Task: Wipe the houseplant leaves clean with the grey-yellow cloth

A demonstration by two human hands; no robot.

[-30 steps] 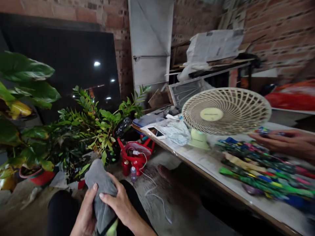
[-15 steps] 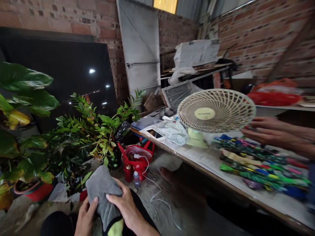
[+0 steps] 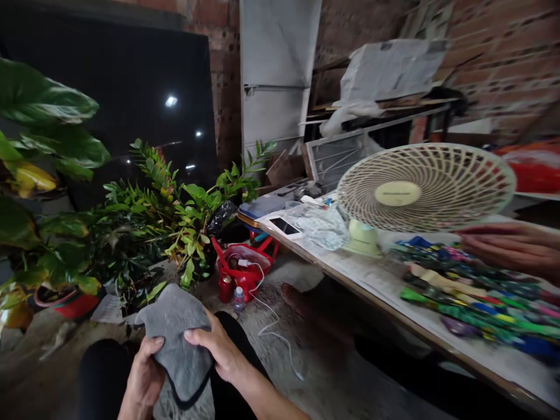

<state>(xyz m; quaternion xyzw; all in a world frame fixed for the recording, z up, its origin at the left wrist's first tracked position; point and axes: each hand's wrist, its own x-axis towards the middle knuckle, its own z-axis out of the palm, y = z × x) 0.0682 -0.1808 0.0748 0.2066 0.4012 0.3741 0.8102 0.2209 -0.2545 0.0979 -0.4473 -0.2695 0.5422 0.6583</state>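
A soft grey cloth piece [image 3: 186, 332] with black edging along its lower side is held up over my lap. My left hand [image 3: 146, 364] grips its left side, with the thumb on the front face and the fingers behind. My right hand [image 3: 221, 350] pinches the right side in the same way, its thumb lying across the grey surface. The fingers behind the cloth are hidden. Both my knees, in black, show beneath.
To the right stands a long table [image 3: 315, 256] with a cream fan [image 3: 398, 193], a phone [image 3: 285, 226] and a heap of colourful strips [image 3: 476, 303]. Another person's hands [image 3: 516, 248] are over it. A red bag [image 3: 249, 262], a white cable [image 3: 284, 338] and leafy plants [image 3: 192, 216] are ahead.
The view has tilted down and turned slightly left. The cloth has been shifted in my hands: the yellow-green part at its bottom no longer shows, and its black edge now faces me.
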